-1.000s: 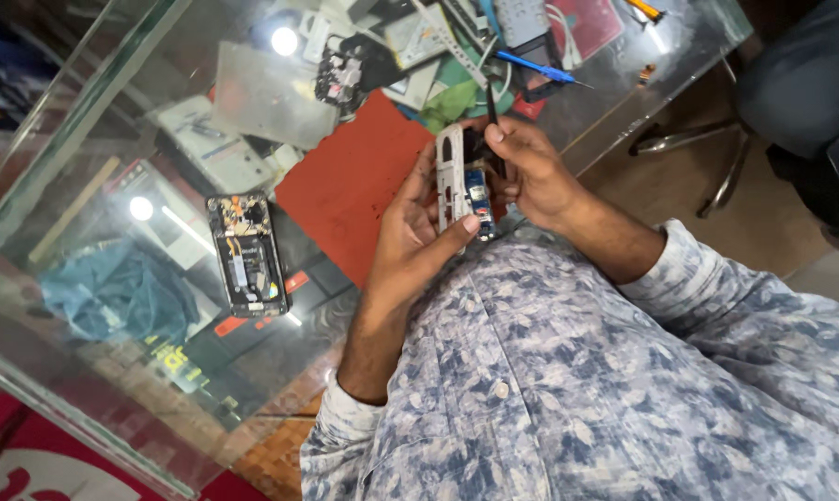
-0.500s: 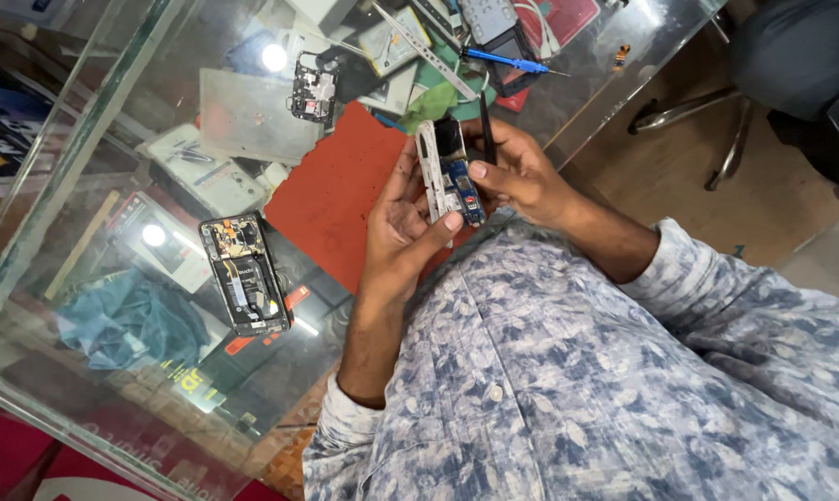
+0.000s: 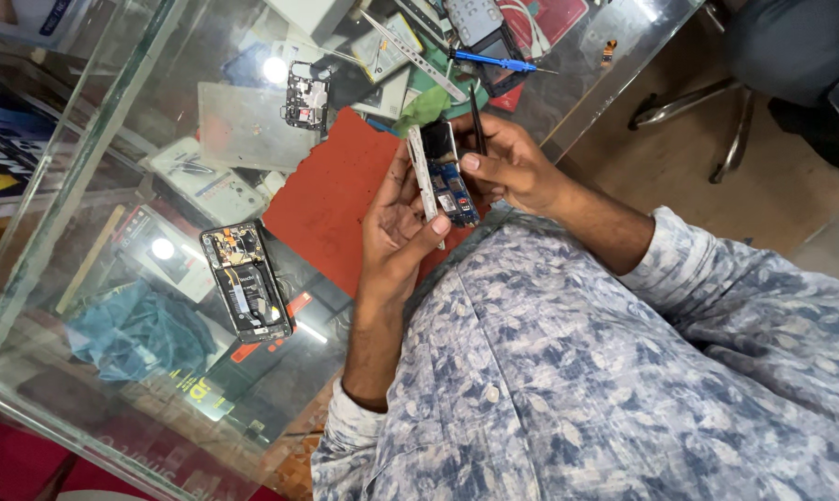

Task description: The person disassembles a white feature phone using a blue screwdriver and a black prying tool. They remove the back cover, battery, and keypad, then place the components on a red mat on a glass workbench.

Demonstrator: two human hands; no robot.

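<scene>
Above the red work mat (image 3: 331,199), head view: the left hand (image 3: 392,232) cradles a small blue circuit board (image 3: 449,181) with a pale frame strip along its left edge, fingers curled and clamped on it. The right hand (image 3: 512,167) pinches the board's far side, closed on it and on black tweezers (image 3: 477,119) held alongside. Step in hand, as judged: inspecting or working a component on the board; the next move would call for a steady tweezer tip. The board's long axis runs away from the body, top end toward the blue screwdriver (image 3: 494,61). 1 opened phone (image 3: 246,281) lies apart on the glass counter (image 3: 113,121).
</scene>
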